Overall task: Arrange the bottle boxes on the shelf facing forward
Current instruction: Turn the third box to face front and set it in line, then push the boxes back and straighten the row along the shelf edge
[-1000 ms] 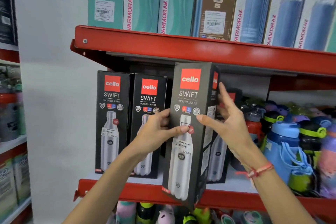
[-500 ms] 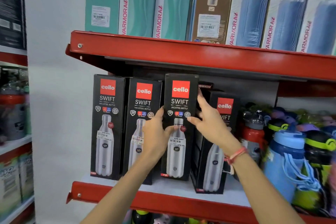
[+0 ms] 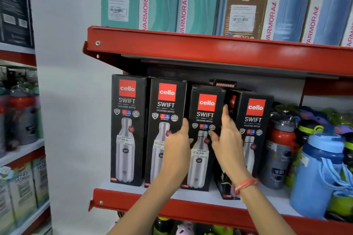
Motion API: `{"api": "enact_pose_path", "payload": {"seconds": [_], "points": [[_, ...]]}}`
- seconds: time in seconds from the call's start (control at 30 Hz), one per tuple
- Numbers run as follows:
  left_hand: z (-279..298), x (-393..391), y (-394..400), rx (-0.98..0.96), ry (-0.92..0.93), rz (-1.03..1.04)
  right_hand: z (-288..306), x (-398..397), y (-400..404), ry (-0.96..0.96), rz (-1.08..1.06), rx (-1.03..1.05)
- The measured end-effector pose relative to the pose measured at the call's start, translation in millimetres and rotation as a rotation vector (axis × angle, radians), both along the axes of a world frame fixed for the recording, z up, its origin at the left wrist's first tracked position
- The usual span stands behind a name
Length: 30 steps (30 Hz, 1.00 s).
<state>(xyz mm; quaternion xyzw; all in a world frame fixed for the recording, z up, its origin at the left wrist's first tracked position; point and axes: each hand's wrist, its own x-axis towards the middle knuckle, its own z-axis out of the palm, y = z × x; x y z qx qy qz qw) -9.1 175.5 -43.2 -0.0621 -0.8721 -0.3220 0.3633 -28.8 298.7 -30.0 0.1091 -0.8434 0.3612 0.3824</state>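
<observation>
Head view: third Cello Swift box now stands upright on the red shelf, front forward, pushed back into the row; a second ago it was held tilted out in front of the shelf. Left hand flat against its left edge, right hand along its right edge, fingers loosely spread, steadying rather than clamping. First box and second box face forward. Fourth box sits slightly angled, side panel showing, likely next to straighten.
</observation>
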Motion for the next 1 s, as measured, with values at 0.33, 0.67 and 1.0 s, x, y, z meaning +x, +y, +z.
{"api": "enact_pose_path", "payload": {"seconds": [0.33,0.67,1.0], "points": [[-72.5,40.3,-158.8,0.436,0.091,0.093,-85.8,55.9,-163.5,-0.127,0.298,-0.001],[-96.5,26.2,-198.3,0.278,-0.264,-0.138,-104.8,56.6,-220.3,-0.448,0.150,-0.137],[-106.2,64.7,-209.3,0.271,-0.168,-0.111,-114.2,88.1,-198.5,-0.523,0.232,-0.199]]}}
